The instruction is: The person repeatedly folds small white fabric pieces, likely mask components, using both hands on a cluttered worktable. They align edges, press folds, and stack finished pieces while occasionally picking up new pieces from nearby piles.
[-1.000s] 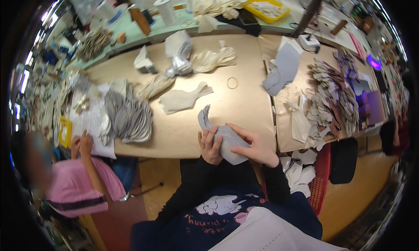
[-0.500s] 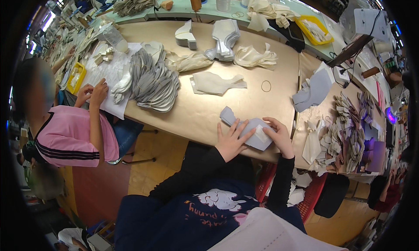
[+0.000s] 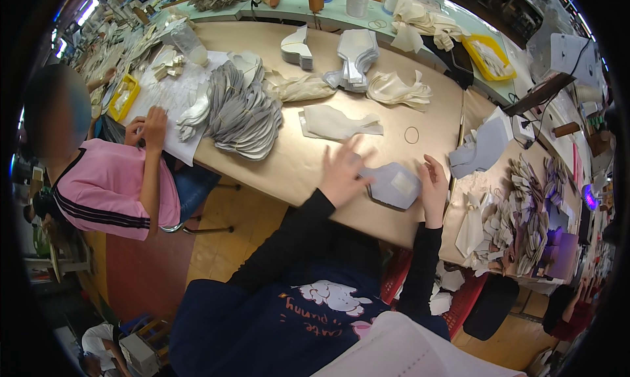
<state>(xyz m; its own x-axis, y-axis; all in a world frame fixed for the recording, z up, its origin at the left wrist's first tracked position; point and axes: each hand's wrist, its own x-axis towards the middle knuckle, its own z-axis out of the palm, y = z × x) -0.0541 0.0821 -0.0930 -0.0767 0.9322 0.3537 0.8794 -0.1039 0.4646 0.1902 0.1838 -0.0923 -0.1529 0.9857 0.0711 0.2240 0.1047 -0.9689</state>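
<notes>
left hand (image 3: 341,170), head view: fingers spread wide, blurred, palm down at the left edge of a grey cut piece (image 3: 394,185) lying flat on the tan worktable (image 3: 275,160). whether the fingertips touch the piece or hover just over it cannot be told from the blur. right hand (image 3: 434,183): fingers loosely curled, resting against the right edge of the same grey piece, thumb side toward it; no firm grasp visible. the piece carries a paler square patch near its middle and sits near the table's front edge, between the two hands.

same view, surroundings: a cream fabric piece (image 3: 338,122) lies just beyond the left hand. a thin ring (image 3: 411,135) lies on the table, beyond the grey piece. a fanned stack of grey cut pieces (image 3: 244,114) sits well to the left. a grey-blue stack (image 3: 482,147) stands to the right near the table seam. a yellow tray (image 3: 489,55) sits on the far side. a co-worker in a pink shirt (image 3: 115,193) sits at the left, both hands on white sheets (image 3: 174,101).
</notes>
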